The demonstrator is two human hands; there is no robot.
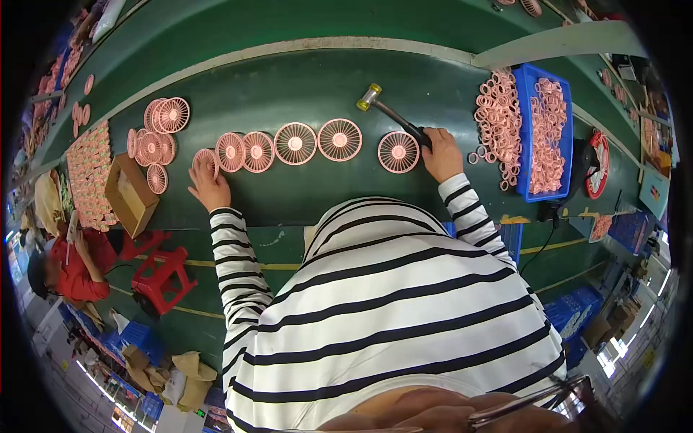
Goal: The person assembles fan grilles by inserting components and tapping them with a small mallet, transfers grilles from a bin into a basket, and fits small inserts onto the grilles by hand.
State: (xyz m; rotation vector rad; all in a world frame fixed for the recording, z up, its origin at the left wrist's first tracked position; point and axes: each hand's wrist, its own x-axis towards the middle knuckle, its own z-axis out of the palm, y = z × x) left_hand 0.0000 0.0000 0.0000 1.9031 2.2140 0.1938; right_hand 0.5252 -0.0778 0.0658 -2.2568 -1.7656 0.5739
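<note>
A pale pink, round plastic grille with radial spokes (205,162) lies at the left end of a row on the dark green bench (274,200), between its far and near edges. The left hand (211,189) touches its near side, fingers slightly spread; whether they grip it cannot be told. To its right run four similar pink grilles (295,143), then, past a gap, a fifth (398,151). Just beside that one, the right hand (442,155) has its fingers clamped around a black-handled hammer with yellow faces (393,115), whose head points toward the bench's far edge. Toward the right end, a heap of small pink rings (498,108) lies against a blue plastic bin (546,196) holding more pink pieces (548,137). Toward the left end are a cluster of pink grilles (150,148) and an open brown cardboard box (133,195). Beyond the near edge stands a red stool (162,278), near a person in red (83,263).
</note>
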